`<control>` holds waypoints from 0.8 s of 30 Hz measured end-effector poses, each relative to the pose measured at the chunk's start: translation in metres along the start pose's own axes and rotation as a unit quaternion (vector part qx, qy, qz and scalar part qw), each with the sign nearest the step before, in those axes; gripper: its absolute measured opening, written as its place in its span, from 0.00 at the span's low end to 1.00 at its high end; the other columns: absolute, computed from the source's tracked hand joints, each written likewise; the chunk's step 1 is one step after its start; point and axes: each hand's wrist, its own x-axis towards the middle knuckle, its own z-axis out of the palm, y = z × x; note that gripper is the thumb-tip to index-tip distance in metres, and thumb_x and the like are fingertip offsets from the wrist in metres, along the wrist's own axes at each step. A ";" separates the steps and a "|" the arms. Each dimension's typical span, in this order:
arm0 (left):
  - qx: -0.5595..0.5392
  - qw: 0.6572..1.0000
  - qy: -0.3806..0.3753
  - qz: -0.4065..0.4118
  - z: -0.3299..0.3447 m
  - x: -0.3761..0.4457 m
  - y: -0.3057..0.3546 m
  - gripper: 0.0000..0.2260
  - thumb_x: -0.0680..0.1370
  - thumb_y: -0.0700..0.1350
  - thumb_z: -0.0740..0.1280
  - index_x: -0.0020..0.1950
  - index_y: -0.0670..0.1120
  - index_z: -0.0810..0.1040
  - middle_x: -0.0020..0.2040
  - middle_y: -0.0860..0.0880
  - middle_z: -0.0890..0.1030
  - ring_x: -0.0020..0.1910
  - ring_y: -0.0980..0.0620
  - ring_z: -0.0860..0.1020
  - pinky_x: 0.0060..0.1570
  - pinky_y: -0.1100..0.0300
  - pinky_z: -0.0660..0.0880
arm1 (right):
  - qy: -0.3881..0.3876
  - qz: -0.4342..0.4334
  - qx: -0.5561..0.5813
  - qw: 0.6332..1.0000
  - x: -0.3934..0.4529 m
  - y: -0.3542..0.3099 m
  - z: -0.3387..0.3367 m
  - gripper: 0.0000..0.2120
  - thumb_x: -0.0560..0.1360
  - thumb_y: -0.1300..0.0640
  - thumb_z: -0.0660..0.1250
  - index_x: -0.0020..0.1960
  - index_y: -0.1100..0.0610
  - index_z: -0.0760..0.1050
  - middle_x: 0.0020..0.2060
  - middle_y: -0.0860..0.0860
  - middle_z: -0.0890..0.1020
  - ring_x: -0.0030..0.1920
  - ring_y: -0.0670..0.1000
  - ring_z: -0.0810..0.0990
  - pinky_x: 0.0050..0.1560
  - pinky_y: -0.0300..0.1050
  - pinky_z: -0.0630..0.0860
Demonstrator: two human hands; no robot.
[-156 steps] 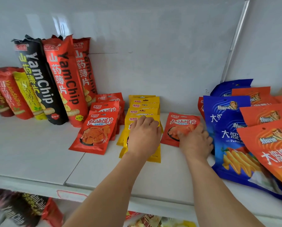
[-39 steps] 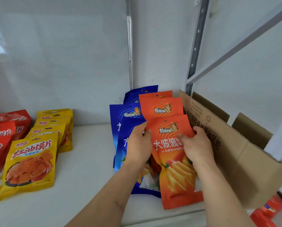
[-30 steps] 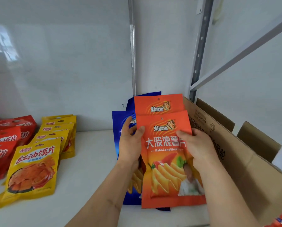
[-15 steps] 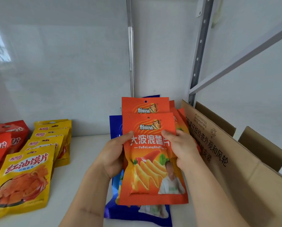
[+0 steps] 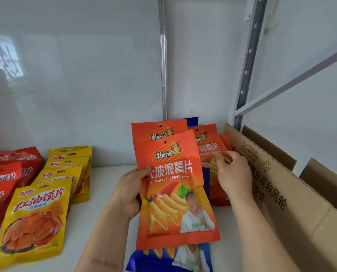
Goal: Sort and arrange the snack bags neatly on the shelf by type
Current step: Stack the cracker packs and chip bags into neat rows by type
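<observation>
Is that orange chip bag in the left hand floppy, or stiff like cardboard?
Probably floppy: the orange chip bag is thin film and its lower edge curves where the left hand isn't supporting it. Likely light too, since one hand's grip holds it upright. The glossy surface may be slippery.

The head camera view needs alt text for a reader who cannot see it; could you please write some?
A person's left hand holds up orange chip bags above a white shelf, while the right hand reaches more orange bags behind. Yellow snack bags lie left, a cardboard box right.
</observation>
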 end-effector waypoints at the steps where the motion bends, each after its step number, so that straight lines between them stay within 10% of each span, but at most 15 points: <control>1: 0.000 1.000 0.004 0.001 0.000 0.000 0.000 0.12 0.83 0.44 0.64 0.63 0.40 0.78 0.51 0.38 0.86 0.42 0.39 0.86 0.43 0.45 0.83 | -0.007 0.006 -0.043 0.999 0.003 0.002 0.001 0.23 0.79 0.40 0.62 0.67 0.52 0.74 0.62 0.54 0.77 0.61 0.57 0.75 0.57 0.52 0.76; 12: 0.019 0.999 0.035 0.002 -0.002 0.003 -0.003 0.11 0.83 0.44 0.63 0.62 0.40 0.77 0.50 0.37 0.86 0.41 0.39 0.86 0.44 0.45 0.83 | -0.010 0.056 -0.150 0.987 0.003 0.005 0.007 0.32 0.75 0.34 0.64 0.68 0.56 0.69 0.60 0.60 0.75 0.60 0.62 0.75 0.59 0.56 0.73; 18: 0.005 0.999 0.041 0.020 -0.003 0.002 -0.002 0.11 0.83 0.46 0.63 0.62 0.42 0.78 0.51 0.38 0.86 0.43 0.39 0.86 0.46 0.44 0.82 | -0.023 0.025 -0.083 0.996 0.009 0.003 0.004 0.14 0.74 0.38 0.67 0.43 0.49 0.76 0.41 0.49 0.81 0.42 0.56 0.81 0.45 0.55 0.80; 24: -0.030 0.995 0.073 0.064 -0.009 0.002 0.005 0.11 0.83 0.47 0.64 0.62 0.43 0.77 0.52 0.39 0.86 0.46 0.39 0.86 0.46 0.44 0.82 | -0.005 -0.046 -0.060 0.997 0.010 -0.020 -0.018 0.12 0.77 0.41 0.66 0.54 0.48 0.75 0.47 0.49 0.80 0.49 0.57 0.80 0.48 0.57 0.80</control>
